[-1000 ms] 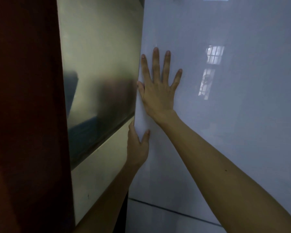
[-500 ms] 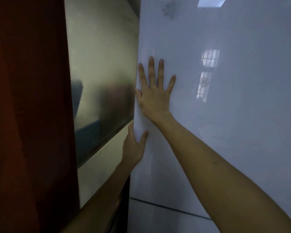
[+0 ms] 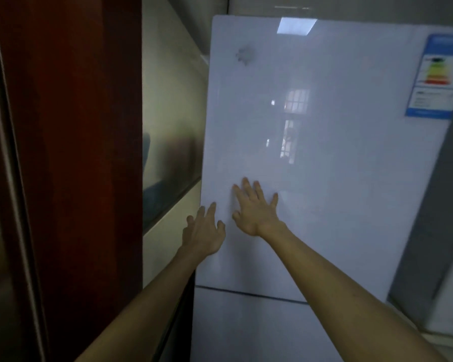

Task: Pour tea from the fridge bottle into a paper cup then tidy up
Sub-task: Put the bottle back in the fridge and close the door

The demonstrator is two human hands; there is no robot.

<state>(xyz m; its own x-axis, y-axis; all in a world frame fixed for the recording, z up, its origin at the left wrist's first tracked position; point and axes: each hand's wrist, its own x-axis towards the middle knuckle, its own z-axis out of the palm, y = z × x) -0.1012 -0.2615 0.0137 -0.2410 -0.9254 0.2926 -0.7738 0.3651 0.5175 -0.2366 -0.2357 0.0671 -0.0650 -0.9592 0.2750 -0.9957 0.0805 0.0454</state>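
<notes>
With the right hand (image 3: 255,214) flat and the left hand (image 3: 204,229) spread empty near the left edge of the fridge door (image 3: 324,165), fingers gripping nothing, the bottle is out of sight, and the glossy edge could slip from a pull.

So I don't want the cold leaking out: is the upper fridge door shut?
Cannot tell for sure. The upper fridge door faces the camera with no interior showing; the right hand lies flat on it, and the left hand is at its left edge.

a home kitchen corner: white fridge (image 3: 324,152) bearing an energy label (image 3: 436,77).
</notes>
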